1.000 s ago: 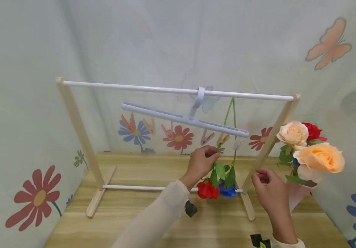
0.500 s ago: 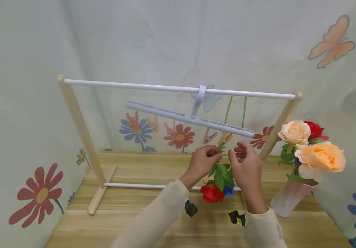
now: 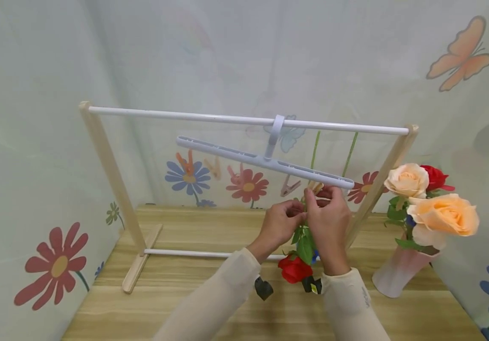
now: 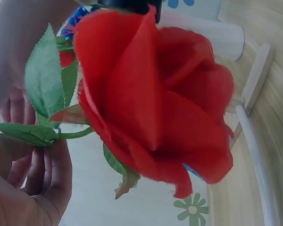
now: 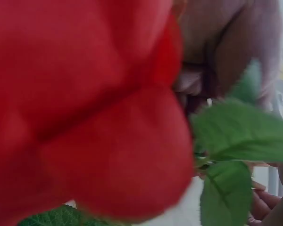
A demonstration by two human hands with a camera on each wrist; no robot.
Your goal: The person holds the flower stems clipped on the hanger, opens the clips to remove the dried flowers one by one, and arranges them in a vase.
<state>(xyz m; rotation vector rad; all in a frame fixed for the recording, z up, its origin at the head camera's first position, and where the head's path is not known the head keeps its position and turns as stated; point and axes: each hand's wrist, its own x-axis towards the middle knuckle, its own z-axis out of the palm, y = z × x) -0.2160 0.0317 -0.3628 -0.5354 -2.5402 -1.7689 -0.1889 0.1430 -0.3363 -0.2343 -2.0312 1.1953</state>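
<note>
A red rose (image 3: 295, 269) hangs head down from its long green stem (image 3: 315, 149). My left hand (image 3: 276, 229) pinches that stem among the leaves, plainest in the left wrist view, where the red bloom (image 4: 155, 99) fills the middle. My right hand (image 3: 328, 222) is up against the left, thumb and fingers at a yellow-orange clothespin (image 3: 317, 187) under the hanger (image 3: 265, 162), seeming to pinch it. Behind the right hand a blue rose (image 3: 315, 255) hangs mostly hidden; its stem (image 3: 351, 154) leans right. In the right wrist view the red petals (image 5: 108, 141) cover much of the work.
The pale blue hanger tilts on a white rail (image 3: 184, 115) of a wooden rack (image 3: 112, 175), several clothespins along it, among them an orange one (image 3: 186, 163) and a mauve one (image 3: 289, 186). A pink-white vase (image 3: 402, 270) with several roses (image 3: 444, 213) stands at the right.
My right hand has moved left from near the vase to the clothespin beside my left hand. The blue rose's stem has swung right at its top; the left hand still pinches the red rose's stem.
</note>
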